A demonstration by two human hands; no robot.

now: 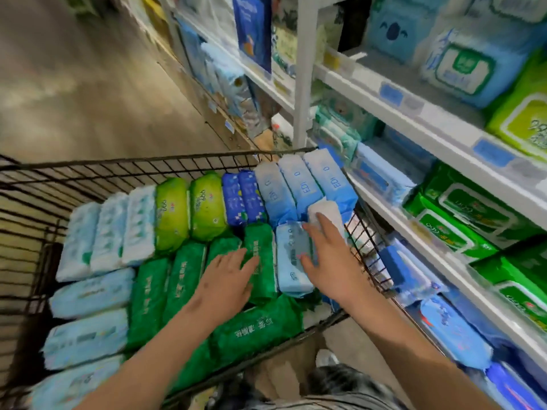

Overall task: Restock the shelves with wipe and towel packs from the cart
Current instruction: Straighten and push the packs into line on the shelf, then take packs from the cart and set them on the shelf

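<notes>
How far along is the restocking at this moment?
Early, it seems: the cart is packed with rows of packs. The shelves already hold stock, but whose doing is unclear. In hand: the right hand rests on a light blue pack, the left hand on a green pack; neither is lifted. Nearly everything remains.

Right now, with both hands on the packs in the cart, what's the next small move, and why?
Probably close the right hand round the light blue pack and lift it out. That hand lies open on it, not yet gripping, while the left hand rests flat on the green pack beside it.
</notes>
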